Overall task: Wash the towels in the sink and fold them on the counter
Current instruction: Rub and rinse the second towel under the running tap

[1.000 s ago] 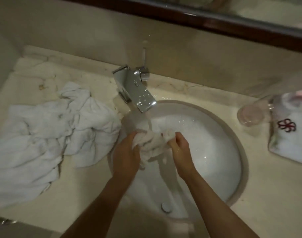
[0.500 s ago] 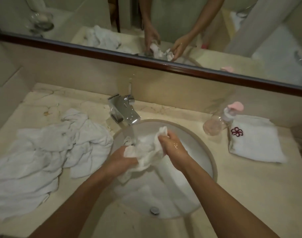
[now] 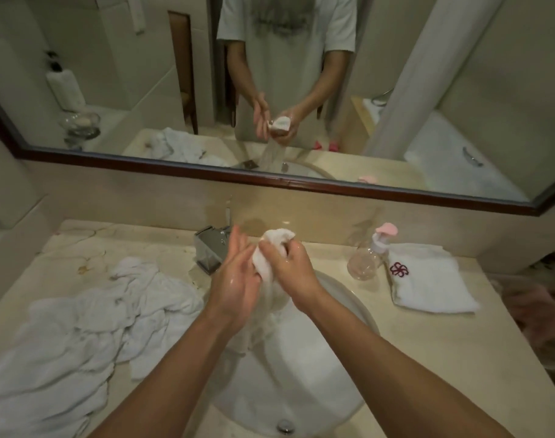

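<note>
Marble desk, wringing over the sink.
My right hand keeps a closed grip on the wet towel; left hand presses flat-fingered beside it, so drips fall below into the basin.

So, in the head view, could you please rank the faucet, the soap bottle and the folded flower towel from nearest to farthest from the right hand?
From the right hand:
1. Faucet, just to its left behind the sink.
2. Soap bottle, to its right on the counter.
3. Folded flower towel, farther right, beyond the bottle.

Dim, warm indoor light, soft focus throughout, wide-angle bending at the edges, smeared blur at far right.
</note>
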`<state>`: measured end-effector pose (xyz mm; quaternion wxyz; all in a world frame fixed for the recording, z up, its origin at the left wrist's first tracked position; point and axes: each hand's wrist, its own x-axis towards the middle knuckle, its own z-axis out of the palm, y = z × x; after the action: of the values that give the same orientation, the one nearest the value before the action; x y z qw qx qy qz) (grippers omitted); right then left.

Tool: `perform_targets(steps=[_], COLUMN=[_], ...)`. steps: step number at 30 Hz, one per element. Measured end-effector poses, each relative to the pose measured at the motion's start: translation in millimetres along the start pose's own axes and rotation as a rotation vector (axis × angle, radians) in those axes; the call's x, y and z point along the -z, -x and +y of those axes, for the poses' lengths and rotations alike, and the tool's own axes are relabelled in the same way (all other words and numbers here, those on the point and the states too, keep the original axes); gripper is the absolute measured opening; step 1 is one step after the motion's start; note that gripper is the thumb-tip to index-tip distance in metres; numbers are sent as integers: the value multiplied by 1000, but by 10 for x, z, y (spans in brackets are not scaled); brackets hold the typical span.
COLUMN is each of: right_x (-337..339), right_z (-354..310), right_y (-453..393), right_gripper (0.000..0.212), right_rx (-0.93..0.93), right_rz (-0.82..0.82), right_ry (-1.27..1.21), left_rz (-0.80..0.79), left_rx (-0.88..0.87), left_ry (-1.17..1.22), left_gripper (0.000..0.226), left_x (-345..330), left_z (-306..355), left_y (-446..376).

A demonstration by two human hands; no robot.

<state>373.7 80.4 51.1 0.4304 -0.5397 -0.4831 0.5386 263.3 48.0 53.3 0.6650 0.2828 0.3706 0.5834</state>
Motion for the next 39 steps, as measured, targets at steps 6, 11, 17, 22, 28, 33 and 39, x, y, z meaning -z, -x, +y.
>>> perform_targets(steps=[6, 11, 17, 22, 28, 33, 39], right_x=[31, 192, 937, 1401, 1100, 550, 159], right_z=[-693, -1337, -910, 160, 1048, 965, 1160], right_y=[7, 124, 159, 330, 436, 245, -182], right_gripper=[21, 22, 23, 9, 59, 112, 13], right_rx=[270, 236, 74, -245, -555, -70, -152], right_rz=[-6, -87, 184, 221, 26, -415, -165], right_ry=[87, -192, -366, -321, 303, 523, 262], left_rz=[-138, 101, -168, -93, -362, -373, -261], left_rx=[85, 72, 183, 203, 99, 163, 391], left_ry=[-910, -903, -1024, -784, -1283, -1776, -1605], left_gripper=[99, 34, 43, 21, 19, 33, 49], left_x=[476, 501, 647, 646, 386, 258, 598], left_z=[-476, -678, -343, -126, 17, -244, -297], left_y=[-8, -223, -229, -194, -256, -387, -279])
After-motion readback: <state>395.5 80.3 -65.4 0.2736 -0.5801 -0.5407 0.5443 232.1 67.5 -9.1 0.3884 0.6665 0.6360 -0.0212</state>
